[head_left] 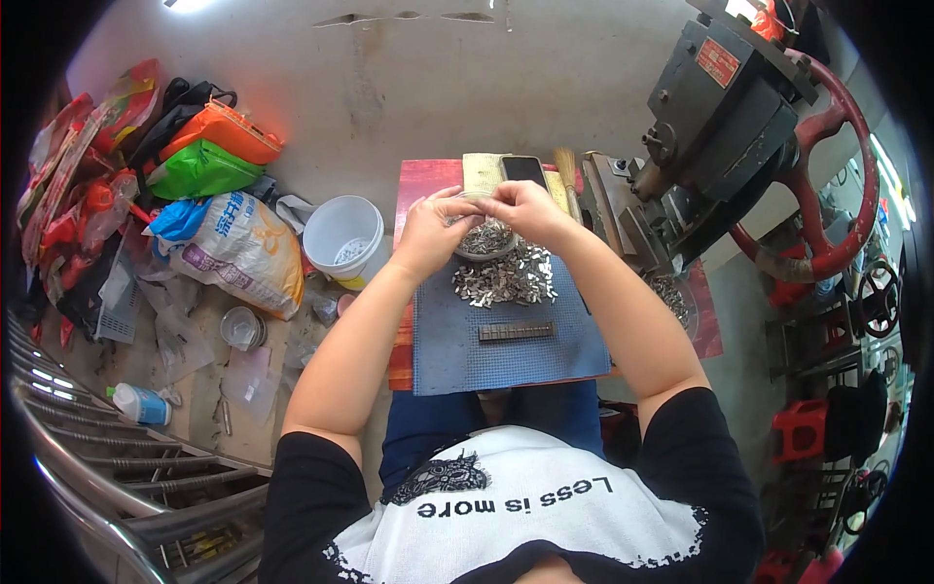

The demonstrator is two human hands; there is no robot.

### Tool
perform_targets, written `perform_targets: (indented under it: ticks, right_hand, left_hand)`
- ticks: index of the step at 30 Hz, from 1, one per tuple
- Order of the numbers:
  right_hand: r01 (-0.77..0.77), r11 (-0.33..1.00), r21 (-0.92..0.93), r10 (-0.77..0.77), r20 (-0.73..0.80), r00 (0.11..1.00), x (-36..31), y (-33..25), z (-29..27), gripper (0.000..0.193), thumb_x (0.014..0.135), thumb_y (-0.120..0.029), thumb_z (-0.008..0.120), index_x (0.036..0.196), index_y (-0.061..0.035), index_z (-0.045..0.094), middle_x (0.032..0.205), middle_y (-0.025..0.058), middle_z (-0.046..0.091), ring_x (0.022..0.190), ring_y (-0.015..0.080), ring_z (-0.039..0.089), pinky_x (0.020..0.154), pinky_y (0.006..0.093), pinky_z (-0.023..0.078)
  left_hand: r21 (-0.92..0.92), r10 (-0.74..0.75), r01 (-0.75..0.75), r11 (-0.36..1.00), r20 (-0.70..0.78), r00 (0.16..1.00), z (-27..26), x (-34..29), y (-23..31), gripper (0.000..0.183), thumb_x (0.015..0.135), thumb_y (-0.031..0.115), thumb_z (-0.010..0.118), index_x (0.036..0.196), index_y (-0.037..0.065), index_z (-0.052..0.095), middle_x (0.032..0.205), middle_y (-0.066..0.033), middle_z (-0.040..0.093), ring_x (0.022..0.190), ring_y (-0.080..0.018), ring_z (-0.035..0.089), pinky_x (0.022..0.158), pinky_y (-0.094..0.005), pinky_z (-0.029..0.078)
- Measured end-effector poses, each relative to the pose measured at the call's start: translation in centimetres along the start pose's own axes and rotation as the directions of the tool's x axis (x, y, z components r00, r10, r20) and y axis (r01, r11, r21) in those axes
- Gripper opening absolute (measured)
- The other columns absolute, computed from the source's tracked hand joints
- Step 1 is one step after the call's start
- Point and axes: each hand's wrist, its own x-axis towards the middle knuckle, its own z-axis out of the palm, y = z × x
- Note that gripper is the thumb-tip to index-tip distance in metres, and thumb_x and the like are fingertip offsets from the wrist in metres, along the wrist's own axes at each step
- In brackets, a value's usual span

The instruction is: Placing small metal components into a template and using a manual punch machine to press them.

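My left hand (435,230) and my right hand (531,210) meet at their fingertips over the far part of the blue textured mat (443,341). Both are closed in a pinch. Whatever sits between the fingers is too small to make out. Just below them is a round bowl (475,257) filled with small metal pieces, partly covered by my hands. A loose heap of short silvery metal pieces (506,279) spreads on the mat beside it. Nearer to me lies a dark, slotted metal bar (516,332), set crosswise.
Behind my hands are a phone (522,169) and a yellow cloth (481,172). A heavy press with a red handwheel (812,185) stands at the right. On the left floor are a white bucket (341,229), a stuffed sack (238,255) and a metal railing (107,506).
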Motion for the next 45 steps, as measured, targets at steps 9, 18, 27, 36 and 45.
perform_targets:
  ticks: [9,18,27,36,45]
  right_hand:
    - [0.058,0.973,0.222,-0.019,-0.175,0.984,-1.1,-0.9,1.2,0.034,0.085,-0.03,0.08,0.09,0.0029,0.076,0.08,0.0074,0.073,0.072,0.0106,0.064,0.069,0.0294,0.052]
    - [-0.029,0.987,0.155,0.057,-0.183,0.981,-0.8,-0.2,1.4,0.024,0.085,-0.021,0.078,0.09,0.0024,0.075,0.082,0.0079,0.073,0.076,0.0112,0.065,0.07,0.0306,0.052]
    - [-0.045,0.97,0.239,0.063,-0.066,0.996,-1.0,0.1,0.8,0.024,0.089,-0.022,0.075,0.091,0.0019,0.073,0.08,0.0047,0.07,0.073,0.0107,0.06,0.066,0.0306,0.05]
    - [0.088,0.995,0.038,-0.088,0.01,0.996,-5.3,0.0,1.4,0.02,0.088,-0.019,0.074,0.091,0.0,0.074,0.08,0.0088,0.072,0.073,0.0127,0.064,0.068,0.0327,0.052]
    - [0.125,0.97,-0.207,-0.105,0.107,0.989,-11.2,2.1,4.9,0.018,0.079,-0.019,0.082,0.085,-0.0036,0.076,0.084,0.0103,0.064,0.085,0.0237,0.061,0.078,0.0352,0.049]
  left_hand:
    - [0.041,0.01,-0.004,0.999,-0.164,0.986,0.8,-0.4,0.3,0.018,0.084,0.026,0.074,0.095,0.012,0.08,0.106,-0.0097,0.075,0.123,-0.0272,0.061,0.11,-0.0514,0.036]
    - [0.445,0.116,-0.04,0.894,-0.145,0.983,0.7,-0.7,1.3,0.028,0.076,0.037,0.08,0.086,0.011,0.079,0.1,-0.0115,0.074,0.113,-0.0239,0.063,0.108,-0.0472,0.033]
    - [0.449,0.24,-0.134,0.883,-0.187,0.953,1.3,-1.0,1.3,0.019,0.079,0.032,0.079,0.083,0.013,0.076,0.104,-0.0024,0.073,0.115,-0.0224,0.06,0.109,-0.0487,0.031]
    - [0.152,0.066,-0.027,0.988,-0.254,0.965,0.2,-6.7,4.0,0.016,0.083,0.016,0.075,0.091,0.003,0.073,0.097,-0.0114,0.071,0.092,-0.0312,0.066,0.084,-0.0406,0.05]
    - [0.303,-0.12,0.147,0.941,-0.106,0.987,4.4,-14.9,5.2,0.026,0.076,0.028,0.081,0.091,0.008,0.074,0.091,-0.009,0.064,0.094,-0.0277,0.059,0.085,-0.0415,0.043]
